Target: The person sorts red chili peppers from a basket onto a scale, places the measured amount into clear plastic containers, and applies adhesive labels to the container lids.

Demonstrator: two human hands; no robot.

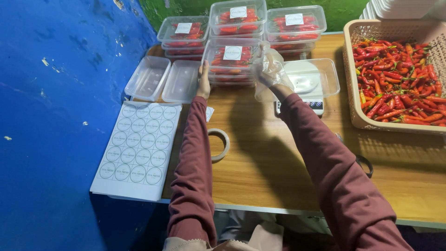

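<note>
surface: wooden table [260, 162], light brown top, pale edge strip along the near side; the arms throw a shadow across the middle.
room: blue painted wall [55, 93] on the left with chipped spots; green wall [186, 9] behind the table's far edge.
left hand: left hand [203, 80], bare, flat against the left side of the filled container [231, 62]; fingers extended and pressed to its wall, not curled.
right hand: right hand [270, 69] in a loose clear plastic glove, against the right side of the same container; glove blurs the fingers, so can't tell how far they curl.
container: clear lidded tub of red chilies, round white label on the lid, sits on top of another filled tub, centre-far on the table, held between both hands.
stacks: more filled labelled tubs [267, 21] behind it, stacked in a row along the far edge.
empties: two empty clear tubs [162, 81] side by side, just left of the left hand.
scale: white digital scale [304, 93] just right of the held tub, with an empty clear tub on its platform.
basket: beige plastic basket [349, 79] at far right, full of loose red chilies [399, 79].
labels: sheet of round stickers [137, 148] at the left table edge, overhanging it.
tape: tape roll [219, 144] lying flat beside the left sleeve.
</note>
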